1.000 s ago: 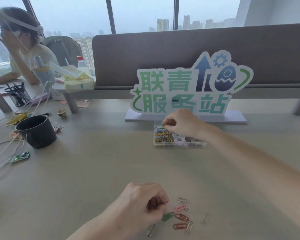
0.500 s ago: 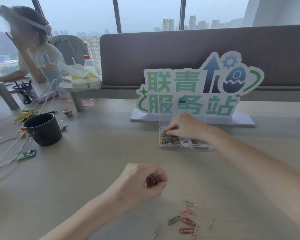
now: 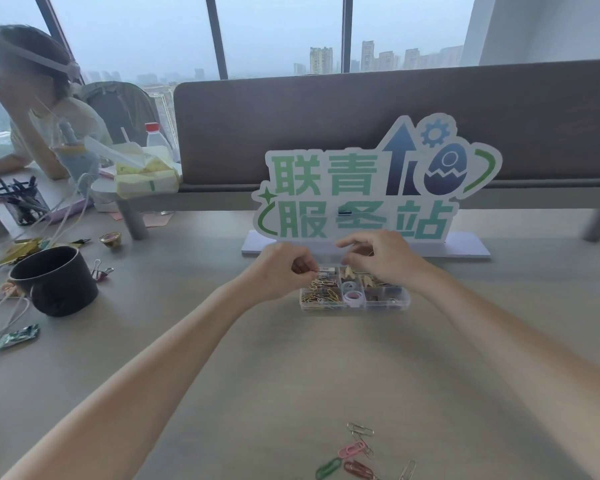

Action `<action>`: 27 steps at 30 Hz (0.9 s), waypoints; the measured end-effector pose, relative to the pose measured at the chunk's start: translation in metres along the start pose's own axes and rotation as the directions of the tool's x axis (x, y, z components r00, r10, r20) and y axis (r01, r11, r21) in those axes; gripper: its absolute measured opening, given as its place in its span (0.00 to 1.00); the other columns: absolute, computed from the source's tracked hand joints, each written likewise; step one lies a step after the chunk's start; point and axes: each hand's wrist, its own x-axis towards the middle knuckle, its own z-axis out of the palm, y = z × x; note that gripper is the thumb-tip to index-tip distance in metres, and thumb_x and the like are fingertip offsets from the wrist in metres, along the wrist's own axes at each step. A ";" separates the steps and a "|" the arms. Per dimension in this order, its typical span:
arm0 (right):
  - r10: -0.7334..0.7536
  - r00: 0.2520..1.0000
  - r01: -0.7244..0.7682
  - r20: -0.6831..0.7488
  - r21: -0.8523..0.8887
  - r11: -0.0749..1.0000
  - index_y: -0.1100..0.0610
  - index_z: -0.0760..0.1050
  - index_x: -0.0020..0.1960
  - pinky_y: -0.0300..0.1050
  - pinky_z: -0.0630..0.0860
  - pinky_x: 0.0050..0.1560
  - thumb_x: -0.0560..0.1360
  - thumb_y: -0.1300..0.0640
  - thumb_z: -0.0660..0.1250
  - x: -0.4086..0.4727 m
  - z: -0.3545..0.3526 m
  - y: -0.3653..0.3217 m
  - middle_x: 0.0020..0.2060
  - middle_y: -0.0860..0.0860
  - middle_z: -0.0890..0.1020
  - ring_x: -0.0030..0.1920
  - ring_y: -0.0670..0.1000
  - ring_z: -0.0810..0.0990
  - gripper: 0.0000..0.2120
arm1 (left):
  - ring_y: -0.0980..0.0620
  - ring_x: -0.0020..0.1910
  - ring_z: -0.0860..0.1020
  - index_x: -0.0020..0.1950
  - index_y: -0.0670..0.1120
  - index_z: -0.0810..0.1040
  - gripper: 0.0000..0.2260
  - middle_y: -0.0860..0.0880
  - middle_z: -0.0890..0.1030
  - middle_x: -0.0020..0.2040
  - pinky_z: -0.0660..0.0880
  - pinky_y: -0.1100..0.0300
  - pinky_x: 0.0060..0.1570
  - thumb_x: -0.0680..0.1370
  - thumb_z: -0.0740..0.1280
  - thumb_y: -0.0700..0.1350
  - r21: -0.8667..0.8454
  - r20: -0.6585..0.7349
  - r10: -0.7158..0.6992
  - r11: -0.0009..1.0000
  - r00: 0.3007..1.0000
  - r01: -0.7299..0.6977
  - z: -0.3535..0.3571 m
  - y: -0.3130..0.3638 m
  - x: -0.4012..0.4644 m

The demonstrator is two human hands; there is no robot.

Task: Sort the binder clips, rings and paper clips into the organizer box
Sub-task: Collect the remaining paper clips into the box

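Observation:
A clear plastic organizer box [image 3: 388,303] sits on the desk in front of the sign. Its left compartment holds a pile of coloured paper clips [image 3: 321,292], and rings [image 3: 353,296] lie in the middle one. My left hand [image 3: 280,270] hovers over the left compartment, its fingers pinched on a small paper clip. My right hand [image 3: 381,258] is over the box's back right part, fingers curled and partly spread, with nothing visible in it. Several loose paper clips [image 3: 355,453] lie on the desk near the bottom edge.
A black cup [image 3: 54,280] stands at the left with a binder clip [image 3: 100,270] beside it, cables and a green wrapper [image 3: 18,337]. A standing sign [image 3: 368,188] is right behind the box. Another person sits at the far left.
My left hand has lifted from the loose clips near me and travelled forward to the box's left compartment with a clip. My right hand has stayed at the box and risen slightly.

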 end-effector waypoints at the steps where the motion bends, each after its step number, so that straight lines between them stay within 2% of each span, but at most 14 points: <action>1: 0.001 1.000 -0.001 -0.023 0.011 1.000 0.50 0.80 0.59 0.35 0.72 0.49 0.76 0.54 0.70 -0.003 -0.003 0.002 0.47 0.46 0.85 0.42 0.37 0.80 0.12 | 0.61 0.34 0.76 0.45 0.44 0.82 0.02 0.54 0.80 0.36 0.70 0.78 0.35 0.74 0.72 0.40 0.022 0.004 0.005 1.000 1.000 -0.005 0.002 -0.001 0.005; 3: 0.020 0.998 -0.017 -0.056 0.058 0.998 0.51 0.81 0.57 0.35 0.73 0.47 0.76 0.54 0.70 -0.009 -0.009 0.007 0.45 0.45 0.86 0.42 0.38 0.82 0.10 | 0.62 0.35 0.76 0.47 0.44 0.83 0.03 0.53 0.81 0.38 0.70 0.79 0.35 0.74 0.72 0.40 0.053 0.023 0.020 0.998 1.000 -0.021 0.006 -0.003 0.015; 8: 0.069 0.995 -0.060 -0.068 0.117 0.991 0.54 0.82 0.57 0.38 0.78 0.52 0.77 0.56 0.69 -0.019 -0.016 0.020 0.44 0.46 0.86 0.46 0.43 0.84 0.09 | 0.66 0.36 0.75 0.48 0.44 0.84 0.04 0.50 0.83 0.42 0.68 0.81 0.39 0.74 0.72 0.39 0.094 0.078 0.058 0.993 0.995 -0.065 0.016 -0.010 0.023; 10: 0.084 0.994 -0.073 -0.069 0.139 0.988 0.53 0.82 0.56 0.41 0.80 0.53 0.77 0.57 0.69 -0.021 -0.016 0.024 0.44 0.45 0.86 0.45 0.44 0.85 0.09 | 0.64 0.37 0.74 0.50 0.44 0.85 0.05 0.51 0.81 0.42 0.67 0.81 0.41 0.75 0.71 0.40 0.128 0.074 0.080 0.988 0.994 -0.089 0.017 -0.011 0.022; 14: 0.088 0.995 -0.081 -0.055 0.119 0.990 0.51 0.82 0.55 0.46 0.80 0.55 0.77 0.57 0.68 -0.025 -0.014 0.027 0.44 0.47 0.86 0.45 0.47 0.85 0.08 | 0.57 0.42 0.73 0.53 0.44 0.84 0.08 0.50 0.82 0.45 0.65 0.72 0.44 0.77 0.69 0.43 0.189 0.043 0.116 0.974 0.992 -0.122 0.019 -0.012 0.021; 18: 0.068 0.997 -0.062 -0.044 0.112 0.992 0.48 0.82 0.52 0.52 0.80 0.55 0.77 0.57 0.68 -0.028 -0.015 0.022 0.44 0.48 0.86 0.45 0.50 0.85 0.07 | 0.59 0.39 0.73 0.53 0.47 0.84 0.07 0.49 0.82 0.48 0.68 0.65 0.46 0.77 0.69 0.44 0.180 0.029 0.134 0.974 0.991 -0.137 0.019 -0.017 0.017; 22: 0.067 0.996 -0.060 -0.052 0.119 0.991 0.49 0.82 0.52 0.50 0.80 0.56 0.77 0.57 0.68 -0.029 -0.016 0.018 0.43 0.46 0.86 0.45 0.48 0.85 0.07 | 0.66 0.40 0.72 0.52 0.49 0.84 0.07 0.51 0.80 0.49 0.66 0.73 0.41 0.75 0.71 0.43 0.154 0.076 0.110 0.981 0.991 -0.120 0.016 -0.022 0.011; 27: 0.058 0.997 -0.053 -0.043 0.108 0.993 0.49 0.82 0.53 0.49 0.80 0.56 0.78 0.57 0.68 -0.030 -0.014 0.018 0.42 0.43 0.86 0.44 0.44 0.85 0.07 | 0.64 0.36 0.72 0.50 0.48 0.85 0.06 0.49 0.79 0.48 0.68 0.76 0.40 0.75 0.72 0.42 0.118 0.054 0.087 0.989 0.995 -0.093 0.019 -0.021 0.013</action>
